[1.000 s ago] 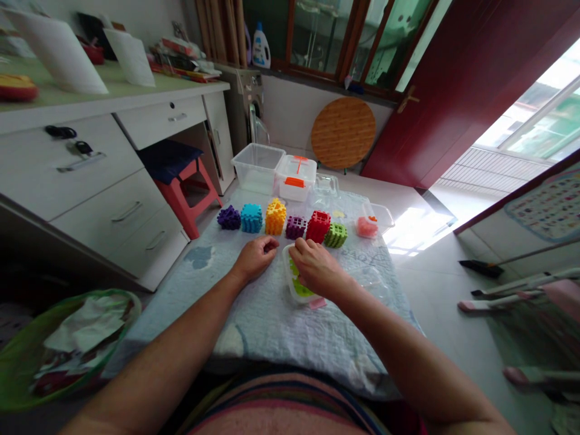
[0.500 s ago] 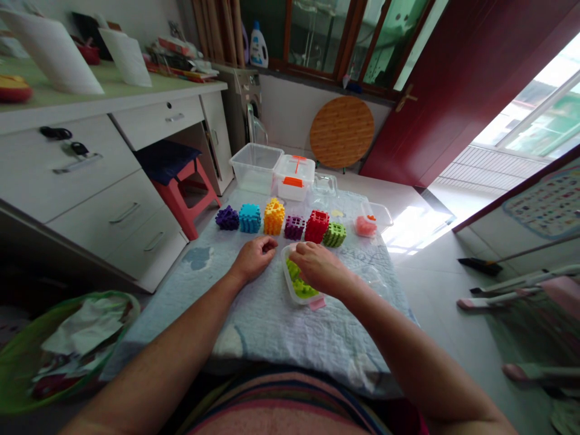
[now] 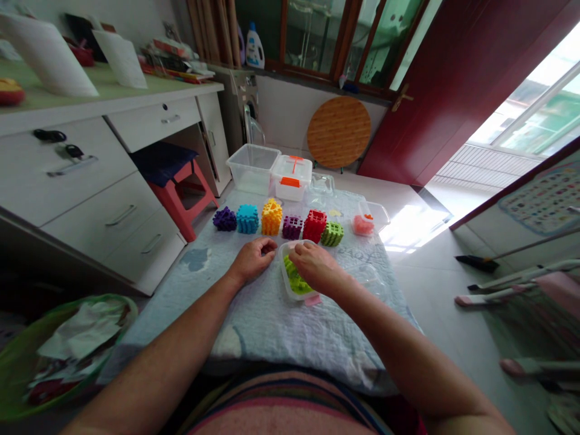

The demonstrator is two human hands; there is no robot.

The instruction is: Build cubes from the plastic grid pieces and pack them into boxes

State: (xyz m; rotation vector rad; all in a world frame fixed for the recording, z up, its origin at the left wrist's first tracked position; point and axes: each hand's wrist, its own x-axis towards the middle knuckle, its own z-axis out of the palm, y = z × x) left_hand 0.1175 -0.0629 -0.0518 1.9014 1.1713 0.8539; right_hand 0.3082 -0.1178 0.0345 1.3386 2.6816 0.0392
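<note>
A small clear plastic box holding lime green bumpy-edged toy pieces stands on the cloth-covered table. My right hand reaches over its far right side, fingers bent down and pinched together; whatever they grip is hidden under the hand. To the left of the box, my left hand rests loosely curled, with a gap between thumb and fingers and nothing visible in it. Behind both hands is a row of bumpy blocks: dark purple, blue, yellow, purple, red and green.
At the table's far side are a large clear bin and a lidded box with orange latches. A clear box with pinkish-red pieces sits far right. A clear lid lies right of my right hand. A red stool stands left.
The whole view has shifted slightly. My right hand stays over the green pieces' box, its fingers a little changed in position. My left hand keeps its place beside the box.
</note>
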